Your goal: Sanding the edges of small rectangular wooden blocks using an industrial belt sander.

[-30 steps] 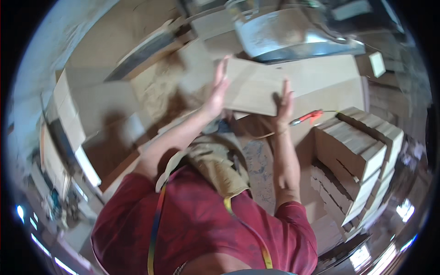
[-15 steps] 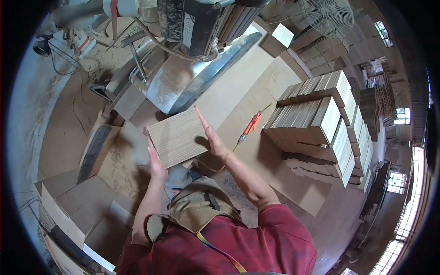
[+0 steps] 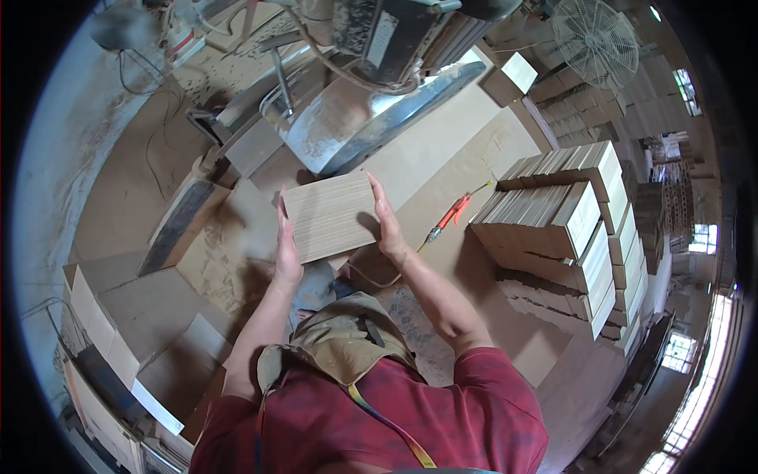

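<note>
Between my two palms I hold a squared stack of thin wooden boards (image 3: pixel 332 217), its many edges showing as fine parallel lines. My left hand (image 3: pixel 287 249) presses flat along the stack's left end. On the opposite end lies my right hand (image 3: pixel 387 221), fingers stretched along the side and thumb over the near face. The stack is raised over the work surface, just in front of a machine with a curved metal guard (image 3: pixel 347 130). To its right, a red air blow gun (image 3: pixel 452 215) lies on the brown board surface, its hose running back toward me.
Tall stacks of boards (image 3: pixel 545 237) stand at the right. An upright dark-faced panel (image 3: pixel 178 225) is at the left, with cardboard pieces (image 3: pixel 150 320) nearer me. A wooden block (image 3: pixel 509 79) sits beyond the guard, and a large fan (image 3: pixel 596 43) stands at the far right.
The stack of boards has turned slightly toward level, with both hands still on its ends. My view has shifted, so the surroundings sit a little farther right in the picture.
</note>
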Tool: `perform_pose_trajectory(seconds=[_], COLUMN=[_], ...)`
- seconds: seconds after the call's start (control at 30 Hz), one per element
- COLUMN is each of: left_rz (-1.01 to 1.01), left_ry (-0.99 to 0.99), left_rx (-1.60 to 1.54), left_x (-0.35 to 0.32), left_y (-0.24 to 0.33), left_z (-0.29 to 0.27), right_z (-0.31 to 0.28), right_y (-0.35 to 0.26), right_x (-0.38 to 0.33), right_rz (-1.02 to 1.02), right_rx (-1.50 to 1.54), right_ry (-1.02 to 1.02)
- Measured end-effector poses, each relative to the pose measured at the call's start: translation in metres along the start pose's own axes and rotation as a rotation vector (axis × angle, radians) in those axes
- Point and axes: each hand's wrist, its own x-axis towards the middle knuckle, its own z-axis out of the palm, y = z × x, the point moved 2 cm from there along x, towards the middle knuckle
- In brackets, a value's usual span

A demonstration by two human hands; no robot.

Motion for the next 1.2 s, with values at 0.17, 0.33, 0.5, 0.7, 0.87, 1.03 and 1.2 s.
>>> perform_pose_trajectory(seconds=[0.17,0.33,0.5,0.7,0.87,1.03,1.2], left_rz=[0.045,0.072,-0.046,0.053,0.038,0.067,0.092], left_ry=[0.028,0.099,0.223,0.177,0.143,0.150,0.166], left_rx=[0.031,0.008,-0.071,-0.023,-0.047,-0.036,0.023], left_x=[0.010,0.021,0.032,0.039,0.048,0.060,0.072], left_y=[-0.008,-0.025,-0.022,-0.009,-0.024,-0.036,-0.048], left_z=[0.008,0.008,0.055,0.074,0.087,0.102,0.117], right_z=[-0.009,-0.013,-0.071,-0.054,-0.041,-0.040,-0.048], right_y=[-0.011,-0.016,-0.021,-0.134,-0.136,-0.132,-0.129], right_x=[0.006,0.012,0.015,0.050,0.070,0.088,0.100], right_rz=[0.024,0.112,0.103,-0.312,-0.523,-0.517,-0.488], right_rx=[-0.007,-0.100,-0.193,-1.005,-1.362,-1.529,-1.631], right_ry=[0.038,0.111,0.111,-0.383,-0.678,-0.788,-0.823])
